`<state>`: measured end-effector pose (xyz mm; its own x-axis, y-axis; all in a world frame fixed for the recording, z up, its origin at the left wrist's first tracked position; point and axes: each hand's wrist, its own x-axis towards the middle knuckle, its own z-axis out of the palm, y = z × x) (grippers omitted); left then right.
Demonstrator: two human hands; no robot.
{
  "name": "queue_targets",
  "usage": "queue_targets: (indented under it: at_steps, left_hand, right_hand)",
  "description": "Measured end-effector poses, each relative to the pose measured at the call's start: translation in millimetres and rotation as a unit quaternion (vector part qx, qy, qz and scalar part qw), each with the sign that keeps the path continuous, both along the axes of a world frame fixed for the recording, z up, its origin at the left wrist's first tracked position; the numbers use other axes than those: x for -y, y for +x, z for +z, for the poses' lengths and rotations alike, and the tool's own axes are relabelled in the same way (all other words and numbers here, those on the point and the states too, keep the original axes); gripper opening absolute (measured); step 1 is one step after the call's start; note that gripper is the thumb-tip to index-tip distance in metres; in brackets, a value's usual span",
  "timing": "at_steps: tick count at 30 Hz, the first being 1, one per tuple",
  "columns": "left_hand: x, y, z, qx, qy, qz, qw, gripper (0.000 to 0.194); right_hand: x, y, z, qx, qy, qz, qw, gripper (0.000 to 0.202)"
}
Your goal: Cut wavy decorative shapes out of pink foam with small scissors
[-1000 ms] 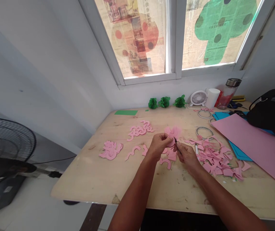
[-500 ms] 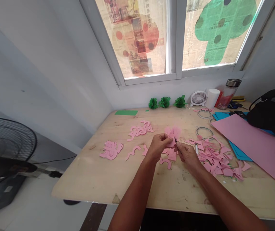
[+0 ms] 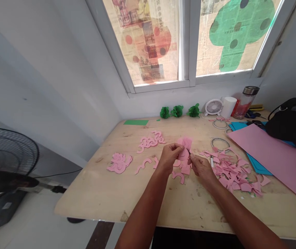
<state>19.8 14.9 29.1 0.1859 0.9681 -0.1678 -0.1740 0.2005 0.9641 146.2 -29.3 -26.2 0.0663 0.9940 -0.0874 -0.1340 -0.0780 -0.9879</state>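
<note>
Here we are, one pink paper [image 3: 183,154] pinched in our left hand [image 3: 167,158], fingers clamped on its near-left edge. Our right hand [image 3: 201,166] grips one small dark tool [image 3: 189,151], its tip right at that paper, between our two hands, just over the wooden table [image 3: 106,202].

Left of our grip we count one layered pink stack [image 3: 120,162], one pink cluster [image 3: 151,141] and one wavy strip [image 3: 143,164]. Right of it, one white marker [image 3: 211,162] beside a scrap heap [image 3: 234,173] too jumbled to count, then one large pink sheet [image 3: 272,157]. Beyond our grip: three green paper shapes [image 3: 177,111] in a row, one small white fan [image 3: 213,107], one lidded bottle [image 3: 246,103]. Higher still, newspaper [image 3: 168,65] in the window carries Chinese characters, too blurred for us to read reliably.
</note>
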Motion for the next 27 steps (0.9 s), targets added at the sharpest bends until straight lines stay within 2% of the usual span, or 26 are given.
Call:
queue_targets:
  at_steps: [6, 13, 17, 23, 27]
  left_hand:
    - [5, 3, -12.3, 0.117, -0.081, -0.048, 0.989, 0.030]
    - [11, 4, -12.4, 0.119, -0.094, -0.101, 0.983, 0.028]
    - [8, 6, -14.2, 0.104, -0.077, -0.092, 0.987, 0.026]
    - [4, 11, -14.9, 0.102, -0.040, -0.020, 0.994, 0.028]
    - [1, 13, -15.0, 0.085, -0.020, -0.061, 0.994, 0.025]
  right_hand:
    - [-1, 0, -2.0, -0.042, 0.009, -0.013, 0.999, 0.041]
    - [-3, 1, -4.8, -0.044, 0.017, -0.019, 0.999, 0.043]
    - [-3, 1, -4.3, -0.050, 0.017, -0.026, 0.998, 0.042]
    - [-3, 2, -3.5, -0.030, 0.018, -0.039, 0.999, 0.037]
    - [-4, 2, -4.9, -0.031, 0.008, -0.029, 0.999, 0.037]
